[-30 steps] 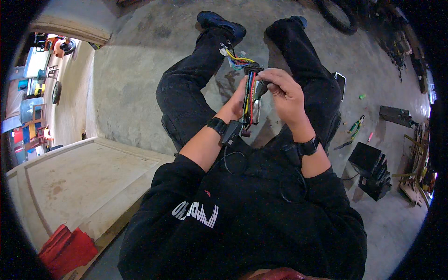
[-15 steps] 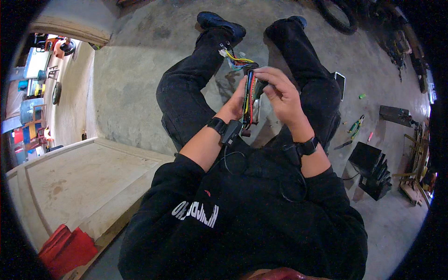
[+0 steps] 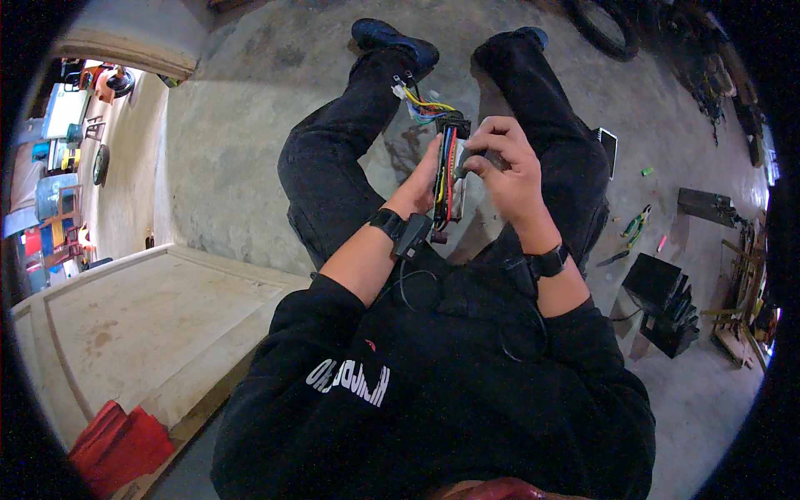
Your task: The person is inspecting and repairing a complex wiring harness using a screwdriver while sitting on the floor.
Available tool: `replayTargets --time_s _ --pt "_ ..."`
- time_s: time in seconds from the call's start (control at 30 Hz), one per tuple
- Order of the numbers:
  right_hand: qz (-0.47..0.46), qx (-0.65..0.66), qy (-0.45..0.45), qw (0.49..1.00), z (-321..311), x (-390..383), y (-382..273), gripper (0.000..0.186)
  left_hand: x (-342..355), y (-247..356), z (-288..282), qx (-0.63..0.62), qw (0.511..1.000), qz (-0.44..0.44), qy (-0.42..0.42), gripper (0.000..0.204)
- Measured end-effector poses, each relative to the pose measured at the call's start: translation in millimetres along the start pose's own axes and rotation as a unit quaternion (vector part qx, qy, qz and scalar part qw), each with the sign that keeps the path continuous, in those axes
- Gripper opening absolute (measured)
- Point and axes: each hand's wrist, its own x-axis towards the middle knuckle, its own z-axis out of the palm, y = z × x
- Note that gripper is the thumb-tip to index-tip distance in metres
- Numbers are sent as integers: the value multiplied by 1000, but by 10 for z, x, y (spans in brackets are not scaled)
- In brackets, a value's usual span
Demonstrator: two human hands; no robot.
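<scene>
Between my legs, my left hand (image 3: 423,179) grips a long, narrow electronic unit (image 3: 451,179) by its left side. Red, yellow and blue wires run along its open top, and its side is silvery. From its far end a bundle of coloured wires (image 3: 425,106) with small plugs spreads to the left. My right hand (image 3: 507,171) is at the unit's right side, thumb and fingers pinched about a small dark piece that I cannot make out. The other fingers are curled above it.
Green-handled pliers (image 3: 637,223) and a dark slim tool (image 3: 613,259) lie on the floor to the right. Beyond are black box-like parts (image 3: 662,304) and a dark metal block (image 3: 707,205). At left stands a pale wooden panel (image 3: 158,308) with a red cloth (image 3: 121,450) on it.
My right hand has drawn back from over the unit's far end to its right side, uncovering the dark end piece. My left hand and the unit have hardly moved.
</scene>
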Motion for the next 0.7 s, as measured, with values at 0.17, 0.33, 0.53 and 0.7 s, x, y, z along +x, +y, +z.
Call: replayTargets --time_s 0.17,0.33,0.53,0.7 --pt "6 49 -3 999 16 62 5 27 138 -8 -126 -32 998 -41 -39 57" --pt "-3 -16 10 1000 -24 -14 27 26 53 -11 -63 -22 998 -48 -44 58" --pt "45 81 1 996 34 42 32 33 250 -81 -223 -45 998 10 -31 62" --pt "21 -35 5 999 -18 11 -15 28 77 6 16 -17 999 -20 -35 65"
